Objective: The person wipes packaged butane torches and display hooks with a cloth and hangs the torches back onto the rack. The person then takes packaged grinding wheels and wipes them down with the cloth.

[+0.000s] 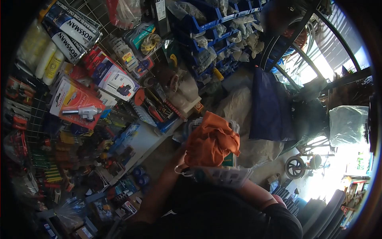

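Note:
A crumpled orange cloth (213, 139) is bunched up in front of my chest. My left hand (184, 158) reaches into it from the left; the cloth covers the fingers. Beneath and behind the cloth, a clear plastic package (229, 175) shows a pale, see-through flap toward me and a green printed part. Its far rim also shows past the cloth. My right hand (240, 184) is at the package's near right side, mostly hidden behind the clear plastic. A thin white loop (181, 170) hangs beside the left wrist.
On the left, a wire rack (103, 24) holds many packaged tools, including a butane torch (83, 112). Blue bins (211, 24) with bagged parts are stacked ahead. A dark blue sheet (270, 107) hangs at right, near a small wheel (295, 167) and grey rolls (326, 211).

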